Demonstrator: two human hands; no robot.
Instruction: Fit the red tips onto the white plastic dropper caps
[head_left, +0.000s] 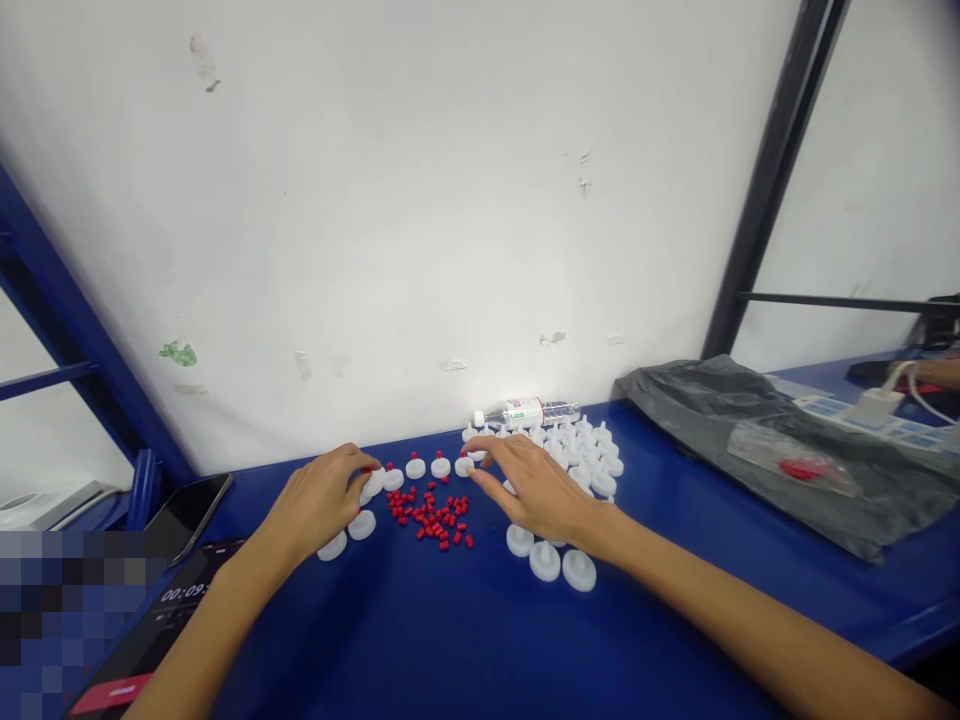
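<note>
My left hand [319, 505] is closed, its thumb and fingertips pinched at a white nozzle cap [374, 484] at the left end of a row. Its fingers hide the top of that cap. Bent over another white nozzle cap [463, 467] with a red tip, my right hand [536, 488] has thumb and forefinger at its right side. Between the two stand white nozzle caps with red tips, one being this cap [440, 467]. Loose small red tips [435, 518] lie scattered in front of the row.
Many white nozzle caps [589, 460] crowd right of my right hand. Behind them a clear plastic bottle [525, 412] lies along the wall. A grey plastic bag [750, 450] with a small clear bag [795, 462] is at right. Phones [176, 600] lie on the left of the blue table [420, 640].
</note>
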